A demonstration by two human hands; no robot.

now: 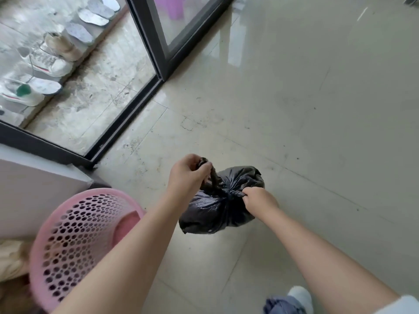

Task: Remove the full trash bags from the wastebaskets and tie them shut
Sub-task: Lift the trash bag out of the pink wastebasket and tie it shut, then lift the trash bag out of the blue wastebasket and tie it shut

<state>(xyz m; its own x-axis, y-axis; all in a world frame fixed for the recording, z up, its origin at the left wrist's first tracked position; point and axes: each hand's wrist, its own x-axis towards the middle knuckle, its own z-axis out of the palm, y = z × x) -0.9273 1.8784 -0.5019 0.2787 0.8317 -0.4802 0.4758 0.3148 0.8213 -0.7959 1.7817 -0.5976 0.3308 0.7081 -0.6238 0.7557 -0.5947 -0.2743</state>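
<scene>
- Your left hand (189,172) grips one twisted tail of the bag (221,207); your right hand (257,199) pinches the other tail at the knot.
- The bag hangs off the floor (294,109), just right of the pink basket (74,241) and clear of it.
- Its long axis runs from lower left to upper right, knot facing up toward you.
- Risk, as I judge it: pull the tails unevenly and the thin plastic may tear at the knot, or a tail may slip and the bag drop.
- Shoes (48,62) sit well beyond the basket, outside the door frame (147,39).
</scene>
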